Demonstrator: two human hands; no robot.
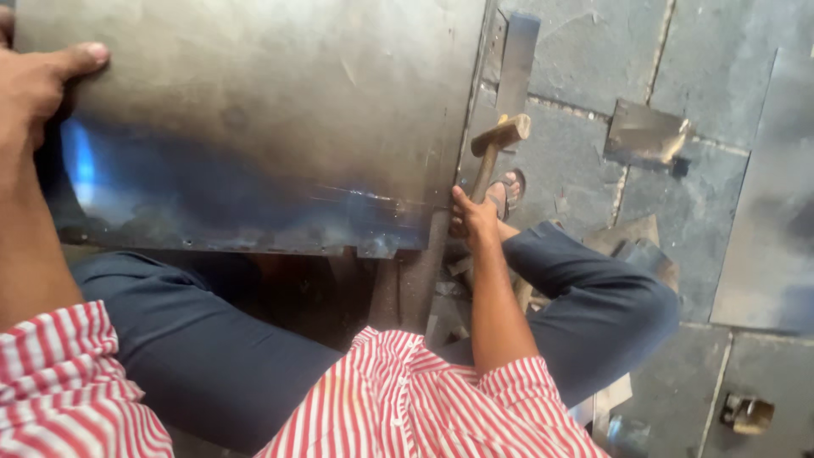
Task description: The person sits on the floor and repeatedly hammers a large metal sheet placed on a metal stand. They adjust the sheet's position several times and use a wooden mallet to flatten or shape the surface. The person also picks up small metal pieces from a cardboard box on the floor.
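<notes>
Mallet (pixel 500 136) in right grip (pixel 472 216) (fist closed)
</notes>
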